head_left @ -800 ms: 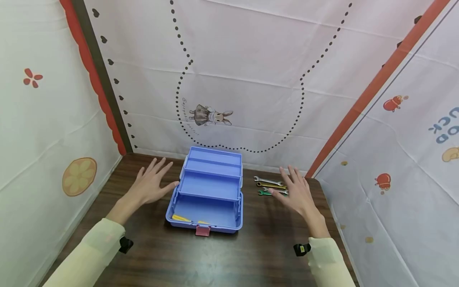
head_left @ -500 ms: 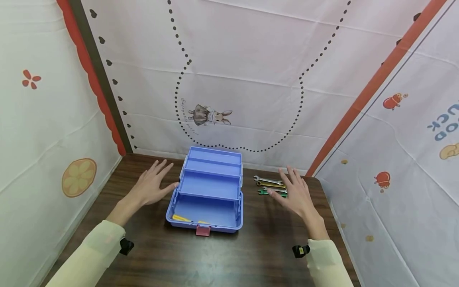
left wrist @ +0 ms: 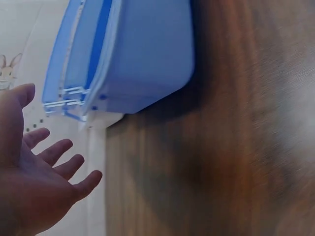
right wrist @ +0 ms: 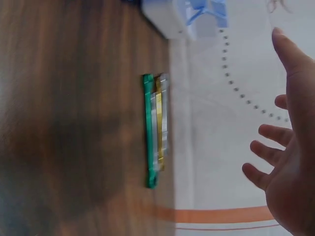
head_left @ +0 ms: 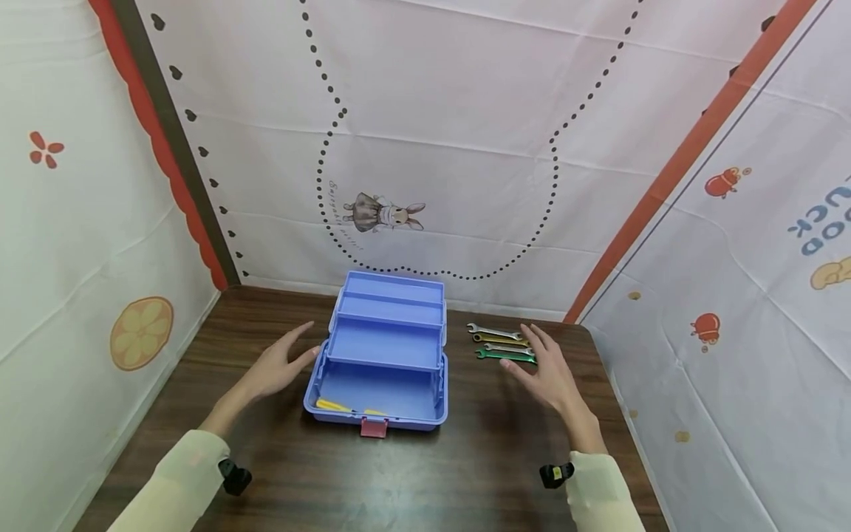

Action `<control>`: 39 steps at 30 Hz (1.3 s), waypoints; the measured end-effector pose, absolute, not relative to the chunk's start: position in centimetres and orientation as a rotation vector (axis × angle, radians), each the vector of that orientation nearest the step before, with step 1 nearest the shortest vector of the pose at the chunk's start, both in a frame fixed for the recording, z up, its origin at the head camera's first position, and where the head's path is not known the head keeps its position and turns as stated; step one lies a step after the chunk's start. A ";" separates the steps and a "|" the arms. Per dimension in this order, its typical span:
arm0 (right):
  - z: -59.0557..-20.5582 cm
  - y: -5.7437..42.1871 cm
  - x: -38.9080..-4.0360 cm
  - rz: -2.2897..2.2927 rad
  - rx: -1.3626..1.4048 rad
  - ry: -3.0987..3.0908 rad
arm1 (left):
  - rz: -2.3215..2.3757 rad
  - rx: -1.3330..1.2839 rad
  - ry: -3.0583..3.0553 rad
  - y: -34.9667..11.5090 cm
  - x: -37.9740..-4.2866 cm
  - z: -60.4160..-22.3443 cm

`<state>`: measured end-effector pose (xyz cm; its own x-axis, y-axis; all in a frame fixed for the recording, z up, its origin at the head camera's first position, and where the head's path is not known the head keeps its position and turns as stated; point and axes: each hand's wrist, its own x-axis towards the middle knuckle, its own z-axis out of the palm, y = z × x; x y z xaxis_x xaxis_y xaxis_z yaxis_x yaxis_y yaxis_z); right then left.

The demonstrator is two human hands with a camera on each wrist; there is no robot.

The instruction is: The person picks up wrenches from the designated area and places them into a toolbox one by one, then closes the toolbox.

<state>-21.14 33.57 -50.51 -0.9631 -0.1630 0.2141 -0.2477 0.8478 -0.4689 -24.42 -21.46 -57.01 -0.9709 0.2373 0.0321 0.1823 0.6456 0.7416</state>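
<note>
A blue toolbox (head_left: 385,345) stands with its lid up and its stepped trays raised, a red latch (head_left: 374,427) hanging at its front. Yellow-handled tools (head_left: 334,405) lie in its bottom compartment, partly hidden by the front wall. To the box's left my left hand (head_left: 274,368) hovers with relaxed, spread fingers and holds nothing. On the right, several wrenches (head_left: 501,343) lie side by side: silver, gold and a green wrench (right wrist: 149,132) nearest me. My right hand (head_left: 550,371) is held over their right ends, fingers apart, nothing in it.
The dark wooden table (head_left: 392,480) ends at a white printed cloth (head_left: 452,185) behind the box. Similar cloth panels close in the left and right sides. Black wrist cameras (head_left: 234,476) sit at both sleeve cuffs.
My left hand's fingers have drawn closer together, and the hand has tilted and lowered slightly. My right hand has shifted a little down and turned, showing more of the wrenches. The toolbox stays put.
</note>
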 end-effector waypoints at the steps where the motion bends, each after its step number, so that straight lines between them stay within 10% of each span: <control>1: -50.8 33.7 -21.3 0.775 0.311 -2.857 | 1.291 0.345 2.754 -21.4 -24.3 -57.4; 39: -59.9 34.5 -26.6 1.009 0.105 -2.877 | 1.760 0.164 2.162 -20.8 -23.5 -61.8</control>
